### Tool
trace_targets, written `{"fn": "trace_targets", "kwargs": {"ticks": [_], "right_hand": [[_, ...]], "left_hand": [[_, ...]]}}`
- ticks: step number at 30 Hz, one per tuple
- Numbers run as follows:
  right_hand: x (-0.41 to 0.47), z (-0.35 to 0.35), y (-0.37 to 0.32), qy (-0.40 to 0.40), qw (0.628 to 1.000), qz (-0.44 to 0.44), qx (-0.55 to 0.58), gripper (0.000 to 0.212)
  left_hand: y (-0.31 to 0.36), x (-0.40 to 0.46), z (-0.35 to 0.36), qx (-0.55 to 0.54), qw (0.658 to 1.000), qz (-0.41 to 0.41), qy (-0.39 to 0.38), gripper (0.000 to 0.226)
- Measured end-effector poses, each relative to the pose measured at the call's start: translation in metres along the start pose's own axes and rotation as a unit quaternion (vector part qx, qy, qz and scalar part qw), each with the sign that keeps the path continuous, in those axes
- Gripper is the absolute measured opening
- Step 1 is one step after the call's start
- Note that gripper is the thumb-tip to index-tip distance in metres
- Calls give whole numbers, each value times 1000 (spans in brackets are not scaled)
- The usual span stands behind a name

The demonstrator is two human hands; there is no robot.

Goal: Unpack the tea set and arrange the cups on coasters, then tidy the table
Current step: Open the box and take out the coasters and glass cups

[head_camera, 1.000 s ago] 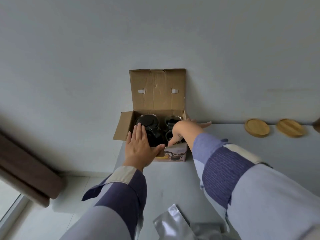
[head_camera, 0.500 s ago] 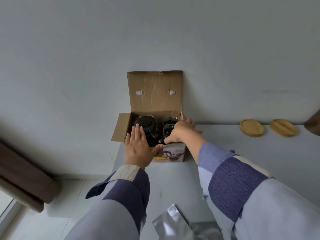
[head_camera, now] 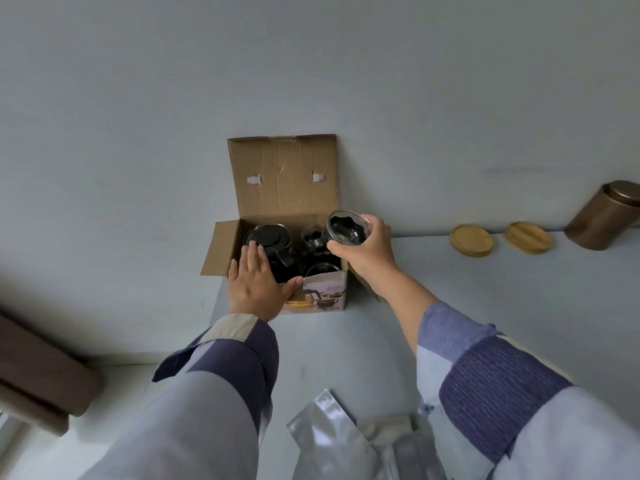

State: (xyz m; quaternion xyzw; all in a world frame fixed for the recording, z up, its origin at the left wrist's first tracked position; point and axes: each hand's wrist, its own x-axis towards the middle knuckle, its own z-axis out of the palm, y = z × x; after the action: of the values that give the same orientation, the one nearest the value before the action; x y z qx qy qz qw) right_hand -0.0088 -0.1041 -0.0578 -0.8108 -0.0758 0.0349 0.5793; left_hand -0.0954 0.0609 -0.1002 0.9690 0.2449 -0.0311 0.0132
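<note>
An open cardboard box (head_camera: 282,174) stands at the table's far left corner against the wall. Inside it are a dark teapot (head_camera: 268,237) and glass cups (head_camera: 313,237) with dark packing. My right hand (head_camera: 369,251) grips one glass cup (head_camera: 348,227) just above the box's right rim, its mouth tilted toward me. My left hand (head_camera: 256,284) lies flat with straight fingers on the box's front edge, fingertips touching the teapot. Two round wooden coasters (head_camera: 471,240) (head_camera: 528,237) lie to the right by the wall.
A bronze metal canister (head_camera: 604,218) stands at the far right beside the coasters. Silver foil bags (head_camera: 332,441) lie at the table's near edge between my arms. The table's left edge runs just beside the box, with floor and a brown cushion (head_camera: 41,372) beyond.
My right hand has lifted a glass cup out of the box, up and to the right. My left hand has stayed on the box front. The canister has come into view.
</note>
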Motion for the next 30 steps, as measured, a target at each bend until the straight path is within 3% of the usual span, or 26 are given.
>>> {"fn": "trace_targets", "kwargs": {"ticks": [6,8,10,13,17,20,24,30], "right_hand": [[-6,-29,24,47,997,41,35,74],[-8,-46,33,51,997,49,35,63],[-12,-66,43,53,997,56,28,55],[-16,-97,63,63,995,77,15,62],[-22,-135,96,81,991,109,-7,72],[-27,-162,118,91,987,128,-19,72],[-32,-198,149,97,984,148,-21,68],[-26,-234,194,104,977,175,-56,75]], "left_hand": [[-2,-4,1,0,1000,9,8,100],[-4,-6,3,11,1000,13,17,98],[-3,-8,4,12,999,17,34,93],[17,-17,4,-28,995,28,93,77],[82,-30,5,-45,981,101,162,61],[137,-42,16,-51,966,190,169,58],[199,-66,54,-79,964,238,86,59],[245,-86,102,-85,973,199,-75,61]]}}
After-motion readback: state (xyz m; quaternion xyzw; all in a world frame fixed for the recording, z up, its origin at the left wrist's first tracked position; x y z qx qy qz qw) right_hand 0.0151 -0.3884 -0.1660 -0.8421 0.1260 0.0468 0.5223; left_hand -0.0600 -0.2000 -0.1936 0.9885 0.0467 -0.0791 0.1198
